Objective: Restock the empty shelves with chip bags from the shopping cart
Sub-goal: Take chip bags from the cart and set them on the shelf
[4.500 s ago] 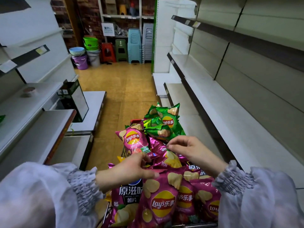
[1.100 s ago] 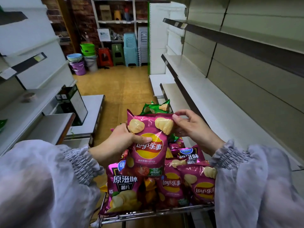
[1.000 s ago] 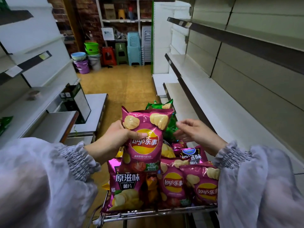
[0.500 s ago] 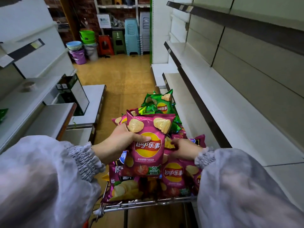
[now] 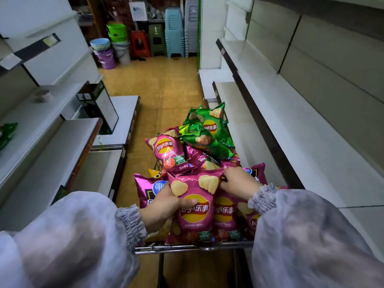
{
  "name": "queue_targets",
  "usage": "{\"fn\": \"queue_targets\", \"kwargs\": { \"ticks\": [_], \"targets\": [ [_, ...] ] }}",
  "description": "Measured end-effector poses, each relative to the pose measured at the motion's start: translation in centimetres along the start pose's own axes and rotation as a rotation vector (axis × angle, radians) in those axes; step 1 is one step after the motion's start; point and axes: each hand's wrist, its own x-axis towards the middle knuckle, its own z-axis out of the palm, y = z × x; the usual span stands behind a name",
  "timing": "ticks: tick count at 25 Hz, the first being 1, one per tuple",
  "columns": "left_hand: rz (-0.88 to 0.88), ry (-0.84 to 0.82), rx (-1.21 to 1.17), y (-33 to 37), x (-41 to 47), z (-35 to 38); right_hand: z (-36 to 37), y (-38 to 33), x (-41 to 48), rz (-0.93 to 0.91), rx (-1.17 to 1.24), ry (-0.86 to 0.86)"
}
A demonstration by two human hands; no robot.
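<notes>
View from head height, looking down a narrow shop aisle.

Far left: white shelving [image 5: 41, 142], with one green bag [image 5: 6, 134] lying at its edge and an open dark carton [image 5: 97, 107] standing further along.

Lower centre-left: left hand [image 5: 164, 206] gripping a magenta Lay's chip bag [image 5: 195, 210], thumb pressed across the front beside the logo, fingers wrapped behind and out of sight. Held upright and raised clear of the heap, probably to keep it apart and ready for shelving.

Beneath and behind: wire shopping cart [image 5: 187, 247], heaped with other magenta bags and, at its far end, green Lay's bags [image 5: 209, 129].

Just right of the held bag: right hand [image 5: 239, 183], palm down, fingers curled into the pile at the bag's upper right corner. Impossible to tell whether pinching that corner or a bag underneath; likely reaching for a second bag to carry across together.

Far right: long white shelves [image 5: 311, 146], unstocked, running close beside the cart, the likely destination.
</notes>
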Motion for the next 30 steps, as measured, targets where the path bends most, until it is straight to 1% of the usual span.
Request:
{"fn": "queue_targets", "kwargs": {
  "ticks": [4,7,9,12,15,19,21,23,24,26,27,28,30],
  "targets": [
    [-0.024,0.047,0.013,-0.6,-0.3,0.7,0.0,0.1,-2.0,-0.037,0.066,0.151],
    [-0.029,0.182,0.04,-1.1,-0.7,1.3,-0.2,-0.2,-4.0,-0.081,0.151,0.306],
    [-0.008,0.25,0.036,-1.3,-1.1,1.9,-0.1,-0.4,-5.3,-0.168,0.198,0.376],
    [0.013,0.376,0.061,-1.3,-1.7,2.2,0.5,-1.0,-6.8,-0.27,0.255,0.385],
    [0.032,0.48,0.165,-0.8,-3.0,2.5,1.1,-1.8,-8.2,-0.308,0.269,0.398],
    [0.124,0.521,0.314,-0.7,-5.6,3.3,2.0,-2.8,-10.4,-0.304,0.249,0.393],
    [0.172,0.494,0.373,-1.7,-6.8,3.5,2.9,-3.6,-11.8,-0.27,0.24,0.401],
    [0.208,0.418,0.357,-3.7,-7.9,3.6,4.4,-4.3,-13.3,-0.235,0.221,0.349],
    [0.21,0.358,0.334,-4.9,-8.3,3.7,5.4,-4.6,-14.0,-0.216,0.21,0.293],
    [0.142,0.241,0.32,-7.8,-9.5,3.8,7.7,-5.1,-15.4,-0.132,0.164,0.117],
    [0.107,0.204,0.371,-9.2,-9.9,3.8,9.0,-5.1,-15.9,-0.08,0.128,0.018],
    [0.089,0.176,0.479,-10.5,-10.2,3.6,10.3,-5.2,-16.6,-0.017,0.086,-0.076],
    [0.11,0.124,0.784,-12.3,-10.9,3.3,12.8,-5.3,-17.9,0.102,-0.014,-0.185]
  ]
}}
